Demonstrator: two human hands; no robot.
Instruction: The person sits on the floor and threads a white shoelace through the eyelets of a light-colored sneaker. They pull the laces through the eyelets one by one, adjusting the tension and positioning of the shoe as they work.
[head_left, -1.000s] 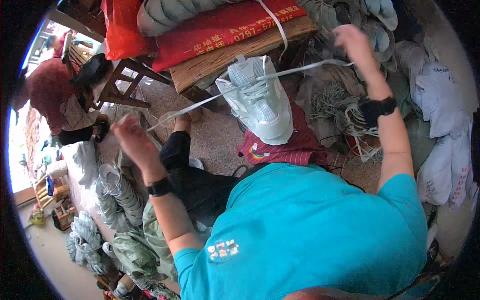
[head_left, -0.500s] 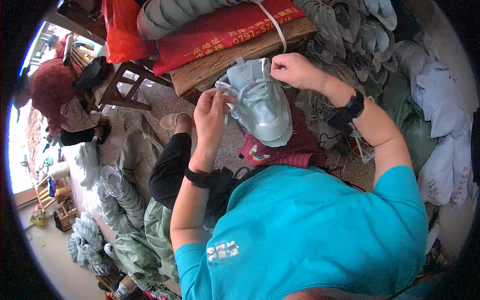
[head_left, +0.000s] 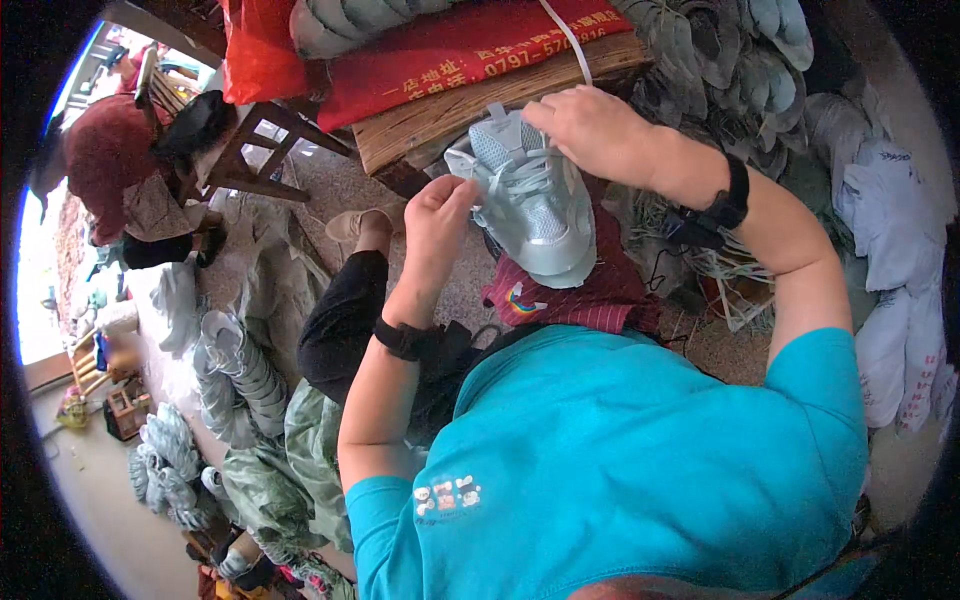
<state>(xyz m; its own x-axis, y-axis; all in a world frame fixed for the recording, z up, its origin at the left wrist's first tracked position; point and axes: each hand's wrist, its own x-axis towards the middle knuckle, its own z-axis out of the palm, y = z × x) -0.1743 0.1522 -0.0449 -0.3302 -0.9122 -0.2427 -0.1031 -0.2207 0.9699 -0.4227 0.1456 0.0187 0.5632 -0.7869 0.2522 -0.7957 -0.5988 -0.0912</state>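
Observation:
A pale grey-green shoe upper (head_left: 545,225), with laces (head_left: 525,180) across its front, stands above my lap with its rounded toe toward me. My left hand (head_left: 440,215) is at the upper's left collar edge, thumb and fingers pinched together; what they hold is too small to make out. At the right collar edge, beside the tongue (head_left: 500,138), the curled fingers of my right hand (head_left: 600,130) grip the upper and cover part of it. Under the toe lies a maroon striped cloth (head_left: 570,290) with a small rainbow patch.
Ahead stands a wooden bench (head_left: 410,140) with a red printed sheet (head_left: 450,60) and stacked grey shoe parts (head_left: 350,25). More uppers hang in bunches (head_left: 730,70) at the far right. White bags (head_left: 885,225) lie on the right. A wooden stool (head_left: 260,160) and stacked uppers (head_left: 240,375) are at left.
My right hand has turned and come inward over the right collar edge, its back now facing up. My left hand stays pinched at the left edge. The view has shifted slightly.

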